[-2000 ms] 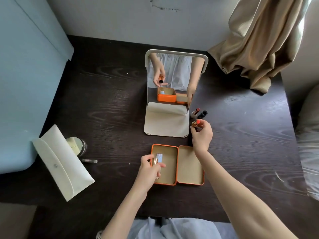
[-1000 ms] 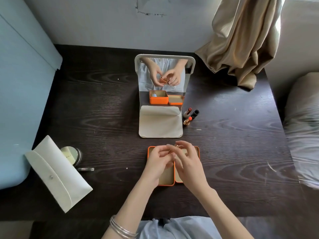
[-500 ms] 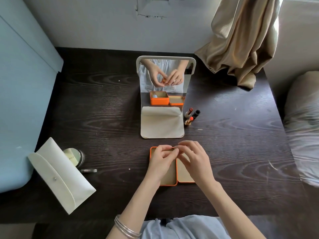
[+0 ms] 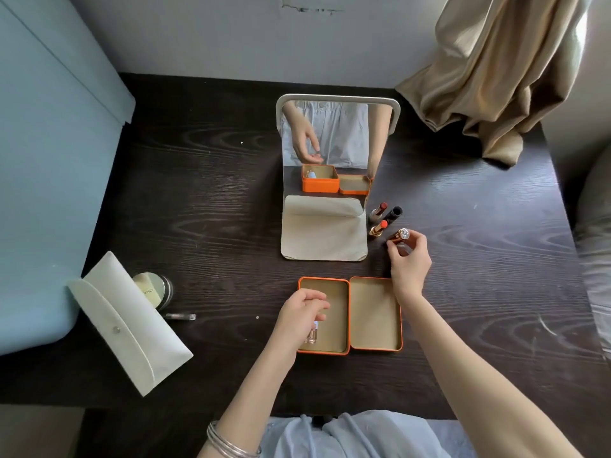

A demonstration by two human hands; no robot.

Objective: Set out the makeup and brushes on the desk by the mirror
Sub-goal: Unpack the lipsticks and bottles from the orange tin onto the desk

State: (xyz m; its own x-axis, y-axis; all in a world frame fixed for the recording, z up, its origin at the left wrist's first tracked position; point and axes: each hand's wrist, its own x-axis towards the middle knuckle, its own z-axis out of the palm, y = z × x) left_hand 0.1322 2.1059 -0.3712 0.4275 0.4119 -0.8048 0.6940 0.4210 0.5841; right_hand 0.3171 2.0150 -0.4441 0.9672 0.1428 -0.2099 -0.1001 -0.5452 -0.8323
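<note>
From the head camera I look down on the dark wooden desk point(image 4: 198, 180). My right hand point(image 4: 410, 259) pinches a lipstick with a jewel cap point(image 4: 401, 235) and holds it just beside the three lipsticks point(image 4: 383, 219) that already stand at the right of the mirror point(image 4: 325, 140). I judge this one is about to join them. My left hand point(image 4: 302, 310) hovers over the left half of the orange tin point(image 4: 350, 314), with the fingers loosely curled; it reaches toward a small bottle point(image 4: 312, 333) that lies inside, but I cannot tell if it already touches it. The other half of the tin shows nothing inside.

So the lipsticks are almost all set out, I think. The small bottle is left. At the left side of the desk a white pouch point(image 4: 129, 322) lies closed, with a round jar point(image 4: 153, 289) and a thin tube point(image 4: 180, 316) just beside it, well apart from the mirror. Perhaps the brushes are in the pouch; I see no brush.

The desk stands against a pale wall point(image 4: 231, 34). A light blue cabinet point(image 4: 49, 160) is at the left, and a beige curtain point(image 4: 496, 71) hangs down onto the far right corner.
</note>
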